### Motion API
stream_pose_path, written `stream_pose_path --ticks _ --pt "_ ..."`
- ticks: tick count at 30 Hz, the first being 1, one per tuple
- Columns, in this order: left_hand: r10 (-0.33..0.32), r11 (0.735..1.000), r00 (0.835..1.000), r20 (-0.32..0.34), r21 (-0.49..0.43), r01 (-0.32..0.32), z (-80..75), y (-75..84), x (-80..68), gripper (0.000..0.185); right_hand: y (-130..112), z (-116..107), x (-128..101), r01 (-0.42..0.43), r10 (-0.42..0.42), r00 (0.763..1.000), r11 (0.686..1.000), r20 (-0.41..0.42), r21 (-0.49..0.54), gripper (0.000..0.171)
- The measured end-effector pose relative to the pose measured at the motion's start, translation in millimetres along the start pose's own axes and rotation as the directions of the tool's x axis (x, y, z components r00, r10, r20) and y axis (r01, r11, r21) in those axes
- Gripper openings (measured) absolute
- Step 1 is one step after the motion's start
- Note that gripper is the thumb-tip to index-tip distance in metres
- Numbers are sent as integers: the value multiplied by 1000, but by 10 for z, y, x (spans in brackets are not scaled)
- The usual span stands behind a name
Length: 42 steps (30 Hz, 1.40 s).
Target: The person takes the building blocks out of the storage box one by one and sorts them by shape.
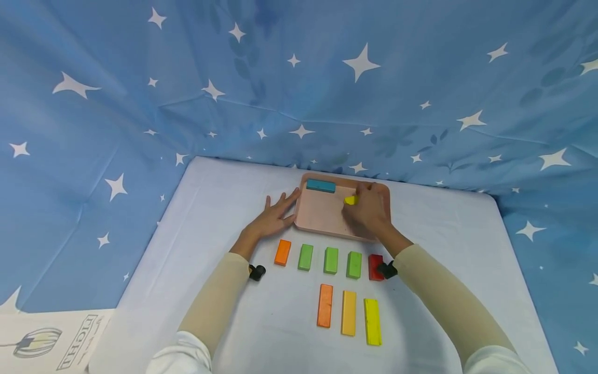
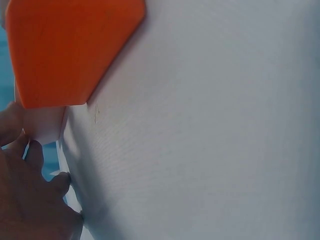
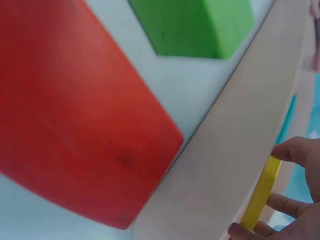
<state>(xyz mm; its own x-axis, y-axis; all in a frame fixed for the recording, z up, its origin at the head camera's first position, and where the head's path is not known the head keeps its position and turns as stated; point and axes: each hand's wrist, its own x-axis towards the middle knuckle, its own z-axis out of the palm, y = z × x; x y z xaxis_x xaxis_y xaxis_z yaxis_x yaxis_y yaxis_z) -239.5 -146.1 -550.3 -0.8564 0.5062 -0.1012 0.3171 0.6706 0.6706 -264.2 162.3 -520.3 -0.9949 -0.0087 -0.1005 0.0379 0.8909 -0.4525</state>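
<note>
A shallow pink tray (image 1: 322, 213) lies near the far edge of the table, with a blue block (image 1: 321, 186) along its back-left wall. My right hand (image 1: 369, 208) reaches into the tray and pinches a yellow block (image 1: 350, 200) between thumb and fingers. In the right wrist view that yellow block (image 3: 261, 192) shows its long side, and the tray wall hides part of it. At the tray's left rim, my left hand (image 1: 270, 218) rests with fingers spread and fingertips right at the edge.
In front of the tray stands a row: an orange block (image 1: 282, 252), several green blocks (image 1: 330, 260) and a red block (image 1: 375, 267) below my right wrist. Nearer lie orange (image 1: 324, 305), light-orange (image 1: 348, 312) and yellow (image 1: 372, 322) blocks. A printed card (image 1: 51, 340) is at lower left.
</note>
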Motion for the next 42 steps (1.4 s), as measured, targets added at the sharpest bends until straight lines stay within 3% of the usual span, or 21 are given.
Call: stream_pose_path --ticks 6,11,17,21,25,30,35,42 --pt "6 1000 1000 -5 0 -6 1 -15 4 72 -212 -156 -418 156 -148 986 983 -82 101 50" --pt "1 1000 1000 -7 4 -1 -12 -21 -6 72 -469 -223 -958 324 -318 946 926 -65 192 46" --pt "-16 1000 1000 -6 2 16 -17 -22 -24 71 -687 -59 -1628 461 -482 874 862 62 210 47" --pt "-9 1000 1000 -10 -7 9 -8 -15 -22 71 -748 168 -1930 498 -537 826 838 170 225 50" --pt "-6 1000 1000 -9 -6 6 17 -18 -9 72 -737 415 -2086 538 -566 788 824 241 176 49" --pt "-12 1000 1000 -7 -5 12 48 -25 -10 72 -739 555 -2178 591 -609 758 793 234 149 47" --pt "-8 1000 1000 -11 -8 8 53 -23 -24 72 -776 546 -2258 618 -630 746 776 216 129 47" --pt "-7 1000 1000 -14 4 7 37 -11 -1 72 -764 585 -2309 600 -608 743 790 280 123 47"
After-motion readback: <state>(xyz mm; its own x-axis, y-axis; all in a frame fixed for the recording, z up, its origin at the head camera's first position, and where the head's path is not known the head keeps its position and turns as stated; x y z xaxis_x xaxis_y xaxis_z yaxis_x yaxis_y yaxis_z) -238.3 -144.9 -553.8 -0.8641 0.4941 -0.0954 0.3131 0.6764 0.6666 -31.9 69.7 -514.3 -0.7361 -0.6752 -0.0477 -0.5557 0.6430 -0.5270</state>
